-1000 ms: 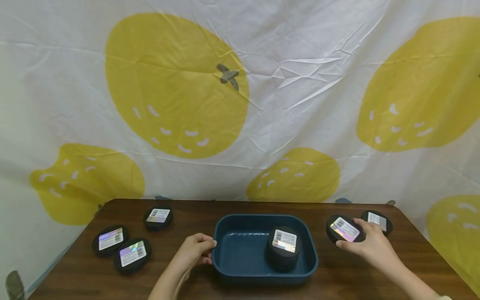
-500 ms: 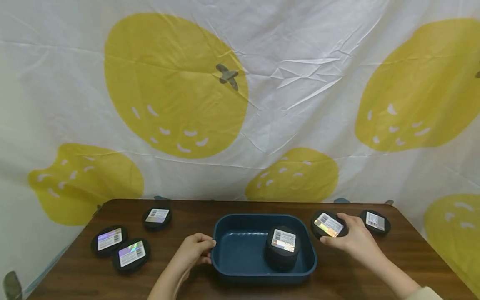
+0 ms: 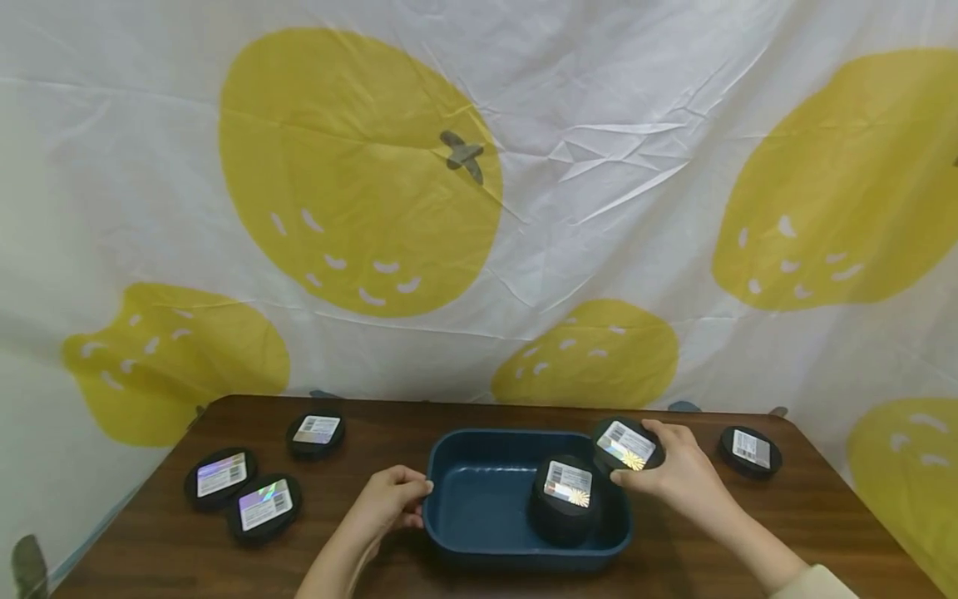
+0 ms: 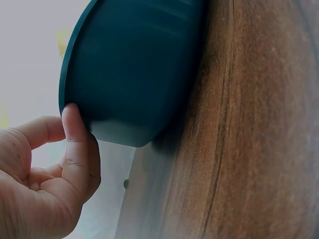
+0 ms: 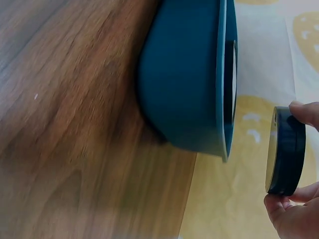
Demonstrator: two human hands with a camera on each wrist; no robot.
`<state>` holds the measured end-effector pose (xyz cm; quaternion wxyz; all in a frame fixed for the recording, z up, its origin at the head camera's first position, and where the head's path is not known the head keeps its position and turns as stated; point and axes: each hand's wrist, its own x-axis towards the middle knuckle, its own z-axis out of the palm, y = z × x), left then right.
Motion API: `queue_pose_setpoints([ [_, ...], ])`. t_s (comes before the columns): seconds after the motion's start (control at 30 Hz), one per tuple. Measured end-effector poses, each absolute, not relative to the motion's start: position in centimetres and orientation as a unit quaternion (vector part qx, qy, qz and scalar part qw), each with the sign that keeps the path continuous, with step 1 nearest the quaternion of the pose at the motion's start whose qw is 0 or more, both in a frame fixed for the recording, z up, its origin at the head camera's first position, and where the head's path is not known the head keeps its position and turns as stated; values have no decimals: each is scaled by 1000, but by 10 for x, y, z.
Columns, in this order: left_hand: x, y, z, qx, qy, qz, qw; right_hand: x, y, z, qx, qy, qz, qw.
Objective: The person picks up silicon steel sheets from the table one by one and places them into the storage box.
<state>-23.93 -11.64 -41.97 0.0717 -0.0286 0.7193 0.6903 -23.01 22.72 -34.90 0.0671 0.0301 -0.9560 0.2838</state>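
Note:
A dark blue rectangular tub [image 3: 479,551] stands on the table, and inside its right half sits a stack of black round tins [image 3: 565,520] with a white label on top. At the tub's left rim, my left hand [image 3: 391,499] pinches the edge between thumb and fingers, also plain in the left wrist view. My right hand [image 3: 677,470] grips a flat black round tin [image 3: 629,443] by its sides, thumb on one edge and fingers on the other. That tin is above the tub's right rim, label up; the right wrist view shows it raised higher than the rim.
Left of the tub, three labelled black tins lie on the brown wooden table [image 3: 374,574]: one at the back [image 3: 316,436], two side by side nearer [image 3: 219,480]. Another tin [image 3: 751,452] lies at the far right. A lemon-printed cloth [image 3: 584,208] hangs behind.
My right hand has carried its tin leftward, away from the far-right tin, to above the tub's right rim. The left hand has kept its hold on the tub.

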Motion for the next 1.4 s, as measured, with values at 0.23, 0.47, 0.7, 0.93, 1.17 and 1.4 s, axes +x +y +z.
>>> queue_pose_setpoints([
  [0.23,-240,-116,-420,-29,719,691,71,-232,209,-348,47,-951,295,77],
  [0.47,-240,-116,-420,-36,721,688,73,-237,187,-350,56,-946,309,85],
  [0.7,-241,-116,-422,-39,721,687,74,-241,162,-347,70,-939,326,80],
  [0.93,-241,-117,-421,-40,724,685,71,-246,137,-349,79,-934,342,60],
  [1.17,-238,-118,-419,-32,721,688,75,-250,116,-352,95,-931,350,35],
  [1.4,-239,-117,-419,-29,722,687,74,-250,99,-360,121,-936,329,39],
])
